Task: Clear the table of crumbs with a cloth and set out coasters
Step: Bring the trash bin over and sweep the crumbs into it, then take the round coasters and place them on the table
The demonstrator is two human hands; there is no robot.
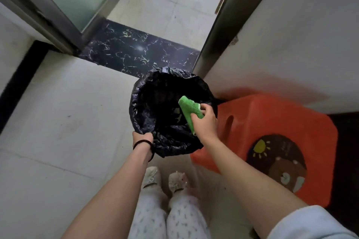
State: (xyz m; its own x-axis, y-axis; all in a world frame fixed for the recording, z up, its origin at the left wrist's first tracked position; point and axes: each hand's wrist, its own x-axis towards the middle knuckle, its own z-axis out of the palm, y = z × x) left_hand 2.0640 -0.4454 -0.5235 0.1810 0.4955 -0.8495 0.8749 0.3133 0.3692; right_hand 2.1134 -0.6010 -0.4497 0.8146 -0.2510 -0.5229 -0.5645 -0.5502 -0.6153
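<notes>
I stand over a round bin lined with a black plastic bag (147,106) on the tiled floor. My right hand (205,122) is closed around a folded green cloth (189,109) and holds it over the bin's open mouth, near its right rim. My left hand (142,138) grips the bag's near rim, with a dark hair tie on its wrist. No table or coasters are in view.
An orange plastic stool (272,122) with a cartoon sticker stands right of the bin against a white wall. A dark marble threshold (136,50) and a glass door frame (64,15) lie beyond. My slippered feet (165,179) are just behind the bin.
</notes>
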